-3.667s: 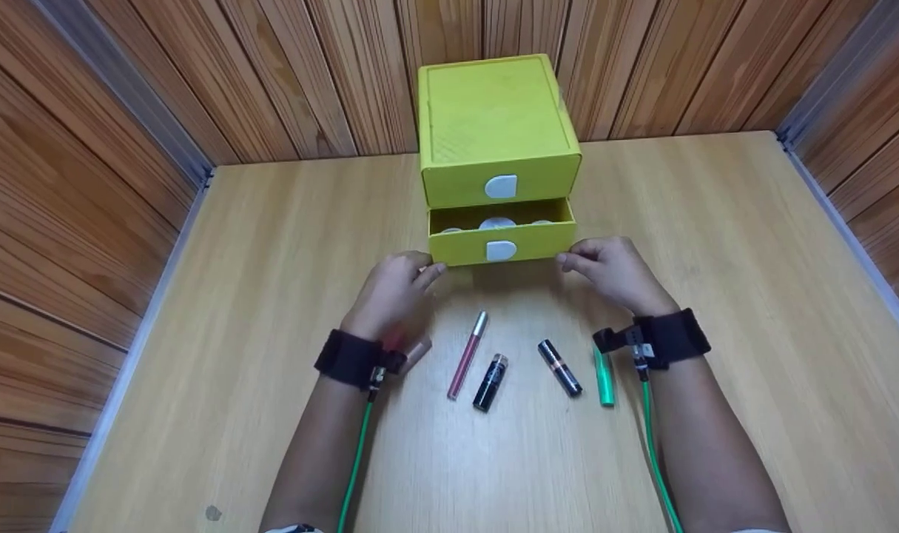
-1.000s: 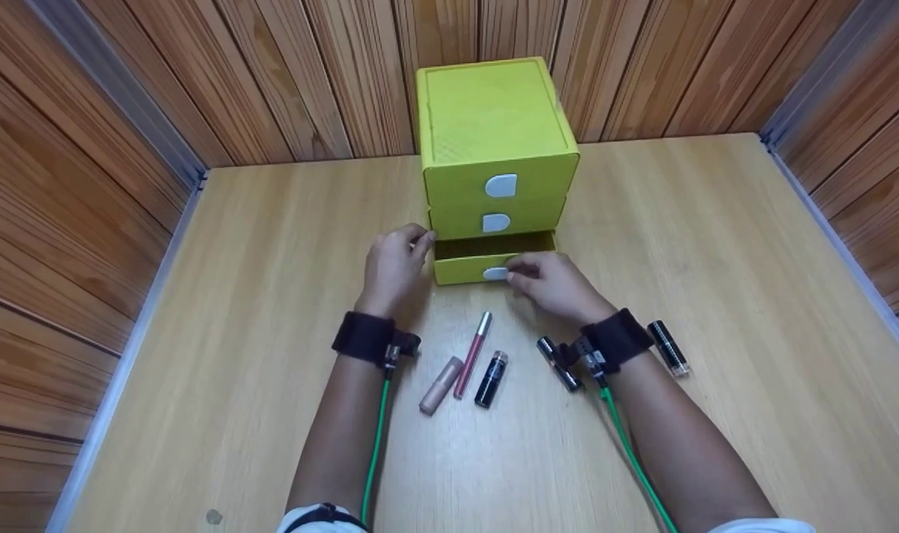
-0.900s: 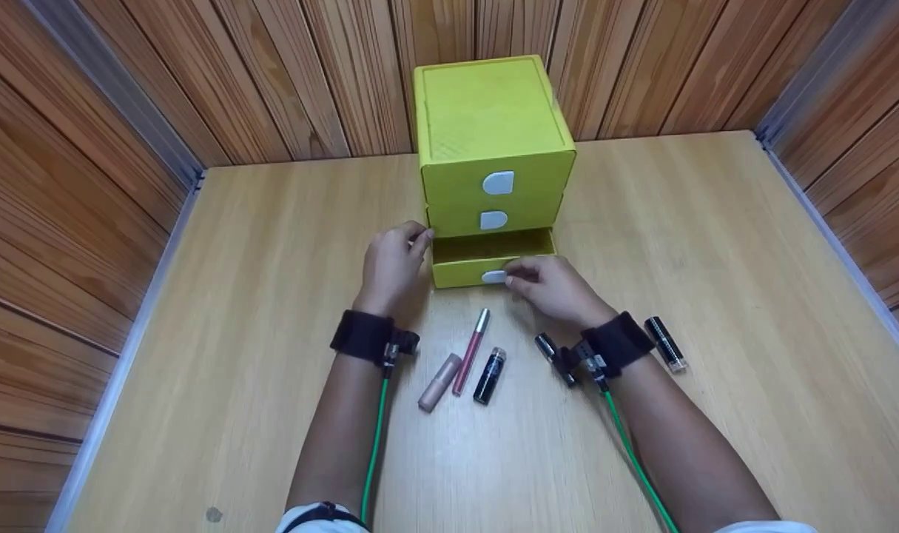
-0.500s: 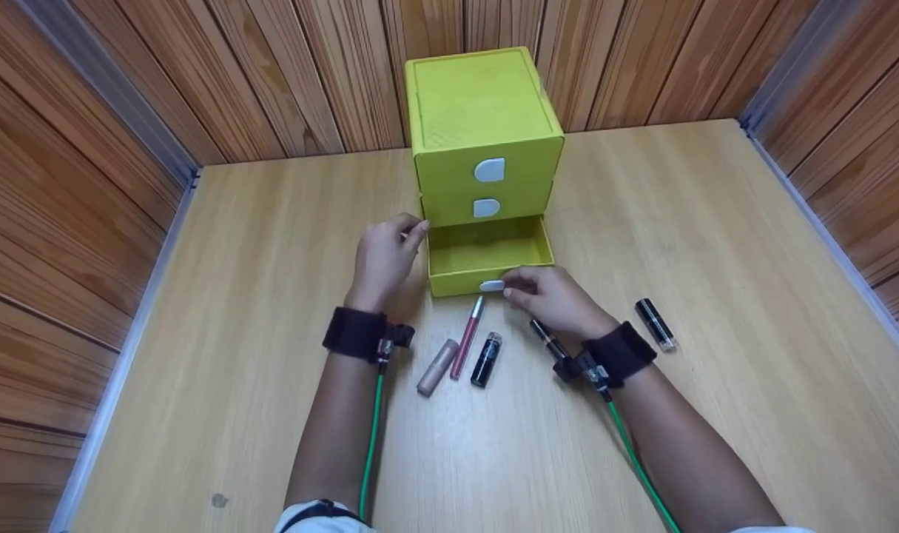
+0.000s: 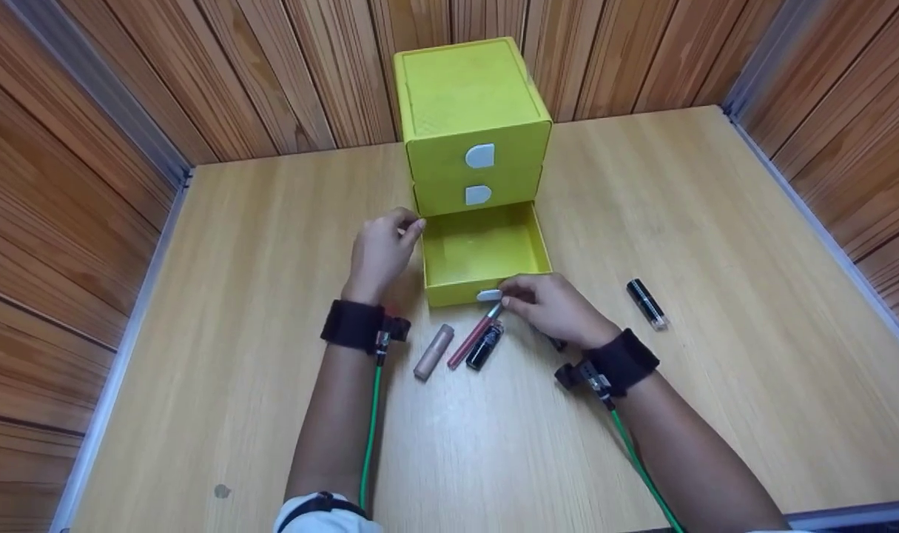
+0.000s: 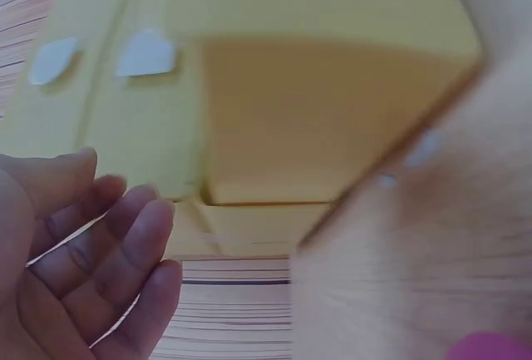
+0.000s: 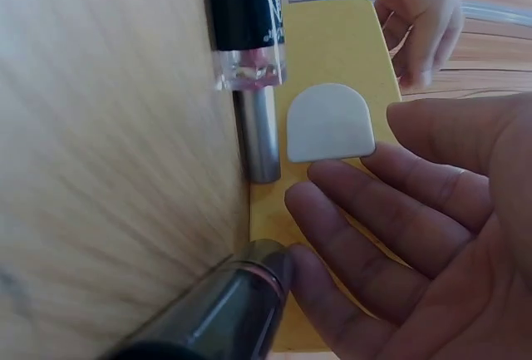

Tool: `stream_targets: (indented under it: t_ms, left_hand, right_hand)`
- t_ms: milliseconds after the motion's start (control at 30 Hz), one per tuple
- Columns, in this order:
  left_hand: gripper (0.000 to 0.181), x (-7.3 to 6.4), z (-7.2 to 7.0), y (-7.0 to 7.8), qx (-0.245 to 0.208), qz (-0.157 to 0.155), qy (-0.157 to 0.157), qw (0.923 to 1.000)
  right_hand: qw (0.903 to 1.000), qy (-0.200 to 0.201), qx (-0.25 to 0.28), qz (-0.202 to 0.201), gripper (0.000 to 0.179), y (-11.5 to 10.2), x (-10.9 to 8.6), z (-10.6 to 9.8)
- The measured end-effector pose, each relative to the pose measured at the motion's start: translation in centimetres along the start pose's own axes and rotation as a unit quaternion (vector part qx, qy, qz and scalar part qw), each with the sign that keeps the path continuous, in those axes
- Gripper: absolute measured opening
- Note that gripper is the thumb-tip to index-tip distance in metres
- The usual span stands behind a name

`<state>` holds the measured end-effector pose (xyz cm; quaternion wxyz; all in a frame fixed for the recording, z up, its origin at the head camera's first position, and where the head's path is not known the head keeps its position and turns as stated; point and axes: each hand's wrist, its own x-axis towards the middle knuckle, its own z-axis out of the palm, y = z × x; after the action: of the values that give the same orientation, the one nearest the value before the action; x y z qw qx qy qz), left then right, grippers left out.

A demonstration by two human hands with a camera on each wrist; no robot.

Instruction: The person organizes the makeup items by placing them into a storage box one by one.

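A yellow-green drawer cabinet (image 5: 475,89) stands against the back wall, its upper two drawers closed. Its bottom drawer (image 5: 486,244) is pulled well out, and the bare inside shows. My right hand (image 5: 560,307) has its fingertips at the white handle (image 7: 331,123) of that drawer, the thumb on one side and curled fingers at its edge. My left hand (image 5: 382,248) is at the cabinet's left side, fingers loosely bent and holding nothing, the thumb tip right at the corner. A red lip gloss tube (image 5: 473,339) with a silver cap lies just before the drawer front.
Beside the lip gloss lie a mauve tube (image 5: 434,353) and a black tube (image 5: 485,346). Another black tube (image 5: 647,303) with a clear end lies to the right. A dark tube (image 7: 224,310) is mostly covered by my right hand in the head view. Wood-panelled walls (image 5: 271,74) enclose the table.
The middle drawer, open earliest, is closed now. My right hand has moved to the bottom drawer's handle and drawn it toward me. The left hand moved up along the cabinet's side.
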<state>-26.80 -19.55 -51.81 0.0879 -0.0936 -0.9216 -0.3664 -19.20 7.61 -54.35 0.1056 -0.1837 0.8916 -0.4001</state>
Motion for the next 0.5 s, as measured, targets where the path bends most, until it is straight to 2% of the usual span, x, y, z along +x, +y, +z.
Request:
stream_targets:
  t_ms: [133, 233, 300, 400, 467, 500]
  left_hand:
    - [0.034, 0.1, 0.4, -0.7, -0.005, -0.034, -0.012, 0.9993]
    - [0.050, 0.3, 0.7, -0.8, -0.030, -0.056, -0.023, 0.9977]
    - [0.061, 0.3, 0.8, -0.6, -0.046, -0.068, -0.030, 0.9962]
    - [0.072, 0.2, 1.1, -0.2, -0.067, -0.069, -0.041, 0.9946]
    - [0.077, 0.1, 1.2, 0.1, -0.072, -0.071, -0.051, 0.9936]
    - [0.078, 0.1, 1.2, 0.2, -0.073, -0.070, -0.055, 0.9933]
  right_hand:
    - [0.9994, 0.001, -0.031, -0.015, 0.025, -0.5, -0.2, 0.2]
    - [0.9978, 0.007, -0.063, -0.021, 0.027, -1.2, -0.6, 0.1]
    - [0.9946, 0.024, -0.093, -0.039, 0.026, -1.9, -1.0, 0.2]
    - [0.9842, 0.046, -0.148, -0.085, 0.021, -3.6, -1.8, 0.8]
    - [0.9738, 0.038, -0.191, -0.117, 0.017, -4.7, -2.3, 1.6]
    - [0.9690, 0.022, -0.210, -0.127, 0.014, -5.3, -2.4, 2.1]
